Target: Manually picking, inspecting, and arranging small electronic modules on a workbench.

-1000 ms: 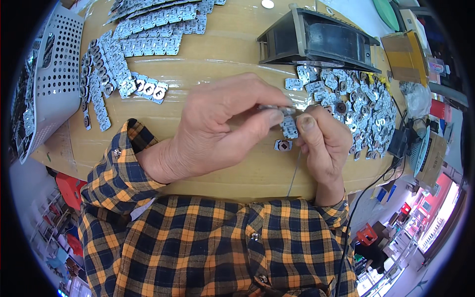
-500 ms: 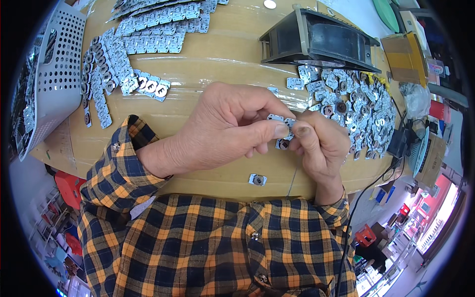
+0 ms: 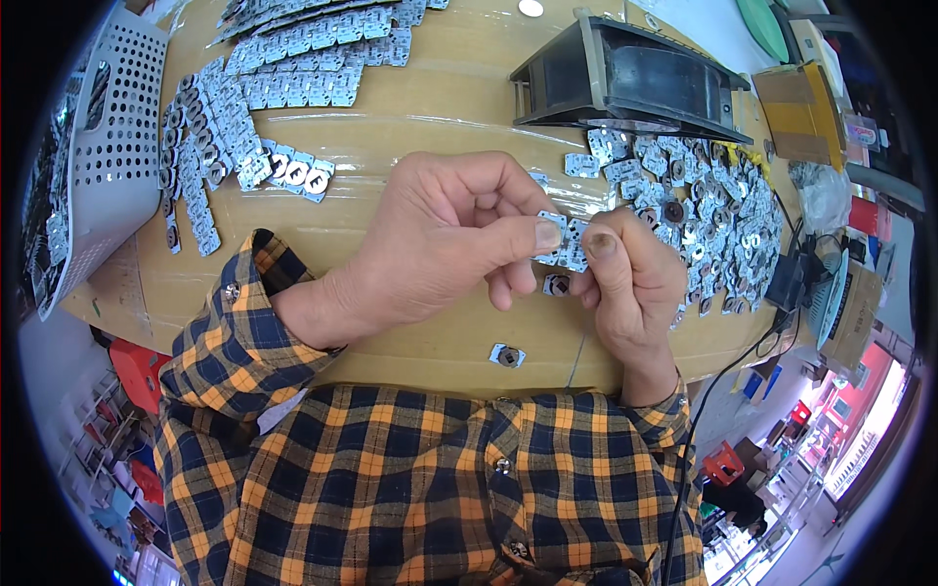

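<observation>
My left hand [image 3: 430, 249] and my right hand [image 3: 633, 288] meet above the cardboard-covered table. Both are closed, thumbs on top, pinching a small white circuit board piece [image 3: 565, 256] between them. Part of that piece is hidden under my thumbs and fingers. Just below the fingers lies a loose board with a dark round part [image 3: 556, 284]. Closer to my shirt sits another single board [image 3: 507, 355], also with a round part on it.
To the right spreads a heap of small boards [image 3: 723, 230], behind which stands a black angled chute [image 3: 645, 83]. Board strips [image 3: 313, 83] are laid out at the far left, beside a grey perforated basket [image 3: 122, 127]. A black cable [image 3: 728, 376] runs down the right side.
The board piece has turned so more of its face shows. My left fingers have shifted slightly back toward the left, and my left thumb has risen a little. The right hand has barely moved.
</observation>
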A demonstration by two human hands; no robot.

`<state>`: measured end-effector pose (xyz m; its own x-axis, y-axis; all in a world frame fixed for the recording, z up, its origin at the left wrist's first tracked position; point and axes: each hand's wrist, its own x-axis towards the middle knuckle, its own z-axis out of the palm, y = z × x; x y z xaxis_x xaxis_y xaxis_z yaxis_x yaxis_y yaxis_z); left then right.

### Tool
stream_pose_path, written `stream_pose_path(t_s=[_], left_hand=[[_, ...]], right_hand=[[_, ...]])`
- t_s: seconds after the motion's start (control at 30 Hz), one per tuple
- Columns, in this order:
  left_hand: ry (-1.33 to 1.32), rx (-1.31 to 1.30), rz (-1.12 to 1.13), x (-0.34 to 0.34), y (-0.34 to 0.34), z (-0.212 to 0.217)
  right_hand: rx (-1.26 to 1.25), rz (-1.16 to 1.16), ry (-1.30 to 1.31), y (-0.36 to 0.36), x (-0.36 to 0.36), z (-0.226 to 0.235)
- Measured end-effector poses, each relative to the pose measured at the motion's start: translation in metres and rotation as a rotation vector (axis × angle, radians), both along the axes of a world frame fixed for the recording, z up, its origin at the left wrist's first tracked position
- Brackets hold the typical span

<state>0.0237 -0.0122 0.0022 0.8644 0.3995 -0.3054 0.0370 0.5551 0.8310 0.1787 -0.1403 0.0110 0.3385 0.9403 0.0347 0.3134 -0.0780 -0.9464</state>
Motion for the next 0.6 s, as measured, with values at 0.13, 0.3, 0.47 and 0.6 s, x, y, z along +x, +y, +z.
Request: stream_pose_path(t_s=[0.13,0.3,0.47,0.6], left_hand=[[-0.062,-0.086,-0.001,-0.001,-0.003,-0.003],[-0.149,-0.192,0.047,0.001,-0.004,-0.004],[-0.188,0.529,0.168,0.001,-0.009,-0.004],[-0.163,0.762,0.187,0.000,-0.007,-0.001]], right_hand=[[-0.166,0.015,0.599,0.000,0.005,0.003],[-0.147,-0.035,0.826,0.006,0.001,0.002],[-0.099,-0.043,0.565,0.002,0.001,-0.005],[-0.140,-0.043,0.406,-0.001,0.000,-0.003]])
